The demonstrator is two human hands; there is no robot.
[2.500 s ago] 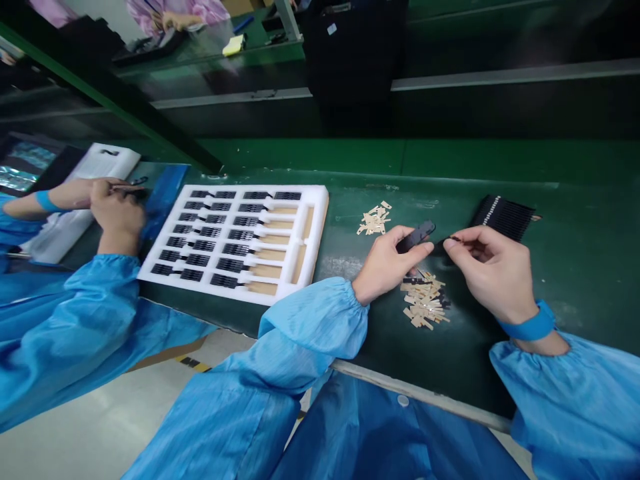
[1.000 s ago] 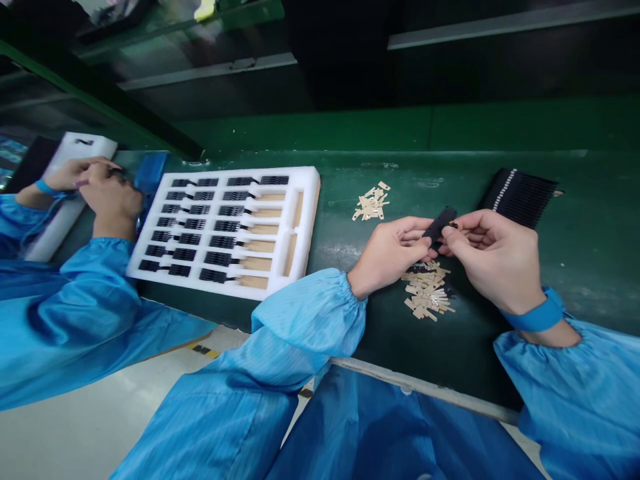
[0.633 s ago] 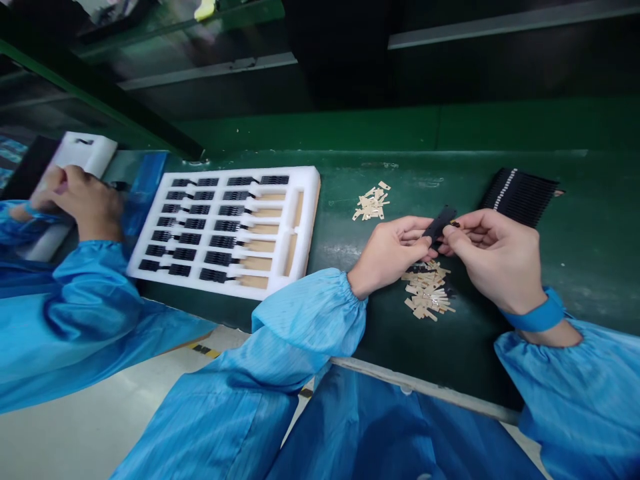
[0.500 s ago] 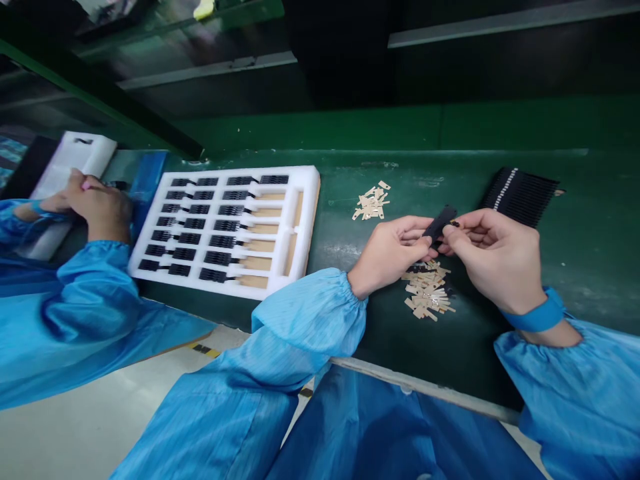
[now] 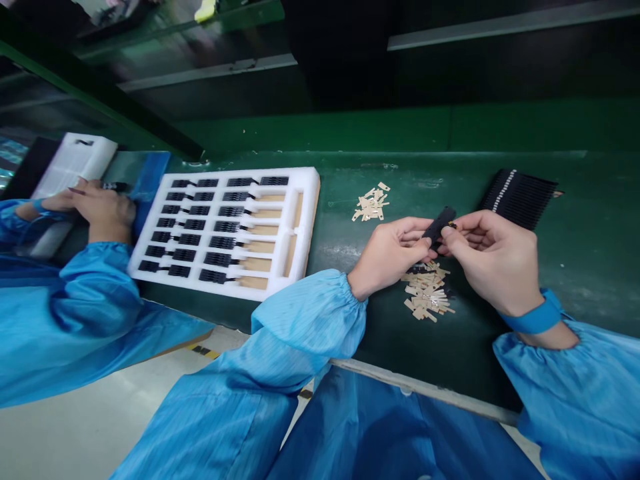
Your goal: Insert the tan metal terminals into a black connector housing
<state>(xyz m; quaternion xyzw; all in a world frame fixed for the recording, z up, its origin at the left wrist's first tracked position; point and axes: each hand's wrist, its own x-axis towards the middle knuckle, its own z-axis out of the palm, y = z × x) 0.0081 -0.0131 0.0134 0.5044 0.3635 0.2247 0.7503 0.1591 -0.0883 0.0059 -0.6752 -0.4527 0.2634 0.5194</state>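
My left hand [image 5: 389, 257] pinches a small black flat part [image 5: 439, 223] above the green bench. My right hand [image 5: 493, 259] meets it at the part's right end, thumb and forefinger pressed on a tiny tab there. Below the two hands lies a heap of tan paper slips [image 5: 427, 291]. A smaller heap of tan slips [image 5: 371, 202] lies farther back. A fanned stack of black parts [image 5: 520, 193] rests just beyond my right hand.
A white foam tray [image 5: 305, 220] with rows of black parts sits left of my hands. A co-worker's hands [image 5: 97, 207] in blue sleeves work at the far left over a second white foam tray [image 5: 75, 157]. The bench's front edge [image 5: 425, 393] runs near my body.
My two hands have come together on the black part and hold nearly still. The co-worker's hands at the left have shifted about over their tray.
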